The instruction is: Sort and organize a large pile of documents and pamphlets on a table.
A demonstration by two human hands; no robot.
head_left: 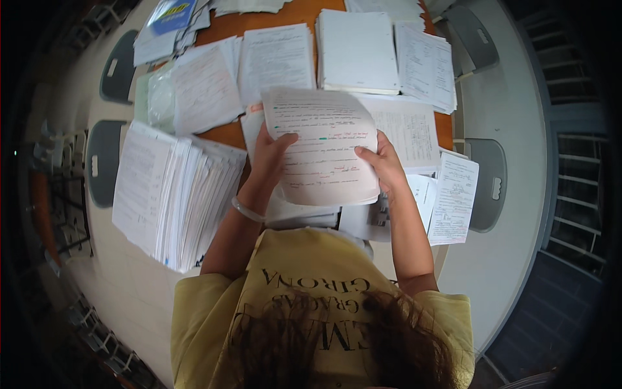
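Between my two hands I hold up some handwritten sheets [324, 165], white with dark and red ink and a few green marks. My left hand [275, 148] grips their left edge, thumb on top. At the right edge my right hand [382, 157] pinches them the same way. The fingers behind the paper are hidden. The lower edge curls a little and shows more than one layer. Beneath them, other papers lie on the brown table [295, 15], including a printed sheet [408, 126] just to the right.
A thick paper stack [178, 194] stands at the left near side. Further piles include a white stack [357, 52], printed sheets [275, 58] and papers with a blue booklet [173, 16]. Loose sheets [453, 194] overhang the right side. Grey chairs [489, 194] flank the table.
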